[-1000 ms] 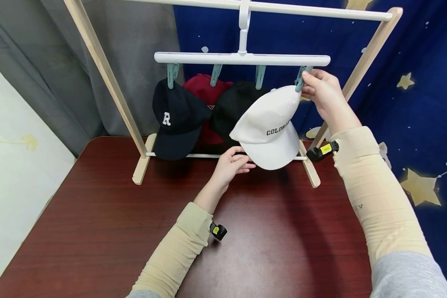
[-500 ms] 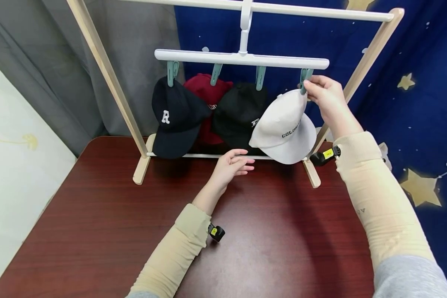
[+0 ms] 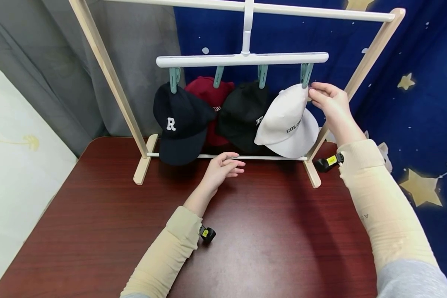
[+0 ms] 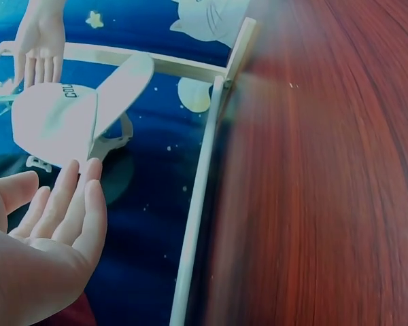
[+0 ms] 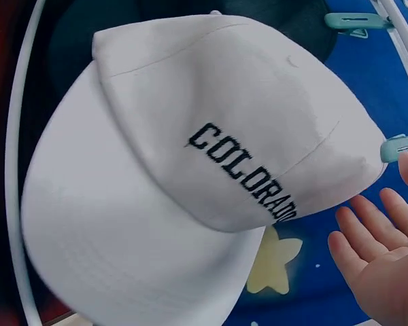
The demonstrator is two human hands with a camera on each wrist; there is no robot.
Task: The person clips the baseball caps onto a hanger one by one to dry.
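Note:
A white cap (image 3: 281, 114) lettered COLORADO hangs tilted from the rightmost green clip (image 3: 306, 74) of a white hanger (image 3: 197, 61). My right hand (image 3: 333, 105) is just to the right of that clip, its fingers extended. In the right wrist view the thumb sits close by the clip (image 5: 400, 147), and nothing lies in the palm. Low in front of the black cap (image 3: 240, 120), my left hand (image 3: 217, 171) is held in the air with loosely bent fingers and holds nothing. From the left wrist view, its fingertips point toward the white cap (image 4: 54, 125).
A navy cap (image 3: 179, 109) with an R hangs from the leftmost clip, and a red cap (image 3: 208, 89) is partly behind it. The wooden rack (image 3: 108, 70) with a low crossbar (image 3: 253, 157) stands on the dark red table (image 3: 246, 240). Curtains are behind.
My right hand has let go of the clip and drawn slightly right. The white cap has swung rightward and upward, away from my left hand. My left hand has shifted a little left.

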